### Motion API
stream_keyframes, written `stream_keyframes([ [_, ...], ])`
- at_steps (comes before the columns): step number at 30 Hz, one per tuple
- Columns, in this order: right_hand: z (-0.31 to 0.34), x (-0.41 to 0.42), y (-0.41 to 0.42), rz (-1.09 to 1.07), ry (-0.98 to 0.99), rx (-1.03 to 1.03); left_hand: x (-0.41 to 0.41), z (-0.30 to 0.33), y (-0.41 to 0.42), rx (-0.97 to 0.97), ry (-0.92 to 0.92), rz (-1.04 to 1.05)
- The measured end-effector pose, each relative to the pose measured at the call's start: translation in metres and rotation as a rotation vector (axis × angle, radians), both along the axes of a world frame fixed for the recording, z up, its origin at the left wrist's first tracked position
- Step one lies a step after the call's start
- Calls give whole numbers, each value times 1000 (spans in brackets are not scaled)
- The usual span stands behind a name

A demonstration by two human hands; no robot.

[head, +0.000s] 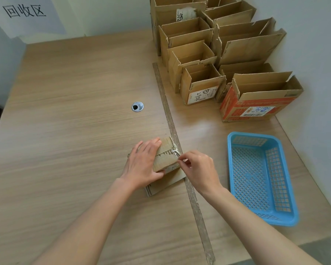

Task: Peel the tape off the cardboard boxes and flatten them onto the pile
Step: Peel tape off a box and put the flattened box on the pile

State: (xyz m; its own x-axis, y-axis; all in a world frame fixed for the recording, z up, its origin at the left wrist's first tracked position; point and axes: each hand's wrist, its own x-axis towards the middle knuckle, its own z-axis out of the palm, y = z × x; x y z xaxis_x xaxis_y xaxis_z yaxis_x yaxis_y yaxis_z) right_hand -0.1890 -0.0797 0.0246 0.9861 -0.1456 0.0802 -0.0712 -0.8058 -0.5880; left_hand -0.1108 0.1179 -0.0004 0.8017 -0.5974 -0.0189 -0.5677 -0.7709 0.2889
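Note:
A small cardboard box (165,156) lies on its side near the middle of the wooden table, open flaps toward me. My left hand (141,162) lies over its left side, fingers across the top and thumb against the near face, holding it down. My right hand (197,170) pinches a strip of clear tape (175,150) at the box's right edge between thumb and fingertips. The tape runs shiny up the box's right end. Several open cardboard boxes (201,88) stand at the back right.
A blue plastic basket (260,176) sits to the right of my hands. An orange printed box (256,104) stands behind it. A long strip of tape (172,127) runs along the table seam. A round cable grommet (137,106) is set in the tabletop.

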Motion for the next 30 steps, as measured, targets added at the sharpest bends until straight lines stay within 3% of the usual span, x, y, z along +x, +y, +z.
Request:
stream_keyframes([
  [7, -8, -5, -7, -72, 74, 173, 13, 2, 3, -32, 38, -47],
  [18, -18, 0, 16, -170, 38, 100, 11, 1, 1, -37, 17, -39],
  [24, -18, 1, 9, -86, 75, 75, 11, 1, 1, -32, 10, -34],
  [30, -24, -3, 22, -313, 15, 180, 12, -1, 1, -58, -6, -20],
])
